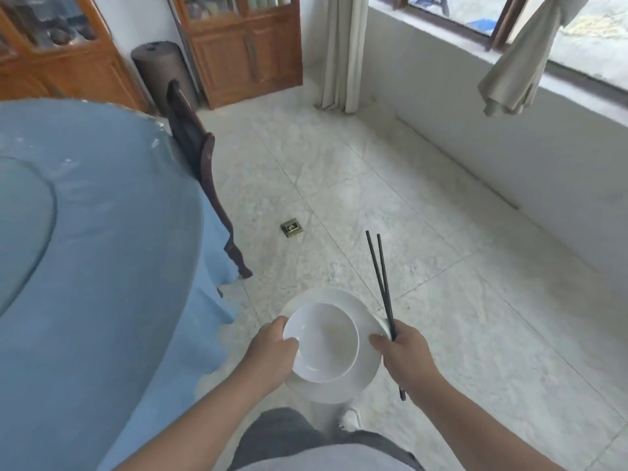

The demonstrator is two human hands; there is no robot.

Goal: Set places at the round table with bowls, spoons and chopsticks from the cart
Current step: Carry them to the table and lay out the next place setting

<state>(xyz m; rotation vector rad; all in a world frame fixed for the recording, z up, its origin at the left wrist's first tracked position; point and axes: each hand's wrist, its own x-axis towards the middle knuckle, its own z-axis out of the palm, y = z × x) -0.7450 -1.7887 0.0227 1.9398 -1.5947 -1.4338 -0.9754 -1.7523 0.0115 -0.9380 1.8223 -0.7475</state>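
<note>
A white bowl (323, 341) sits on a white plate (343, 385), both carried in front of my body over the floor. My left hand (272, 351) grips the left rim of the bowl and plate, thumb on the bowl's edge. My right hand (401, 351) holds a pair of black chopsticks (380, 270) that point up and away, and its fingers also touch the plate's right rim. The round table (102, 232), covered in a blue cloth, lies to my left. No spoon or cart is in view.
A dark wooden chair (204, 164) stands tucked against the table's right side. A small brass floor socket (292, 228) sits in the pale tiled floor ahead. Wooden cabinets (244, 45), a dark cylinder (159, 73), curtains and a low window wall line the room's far and right sides.
</note>
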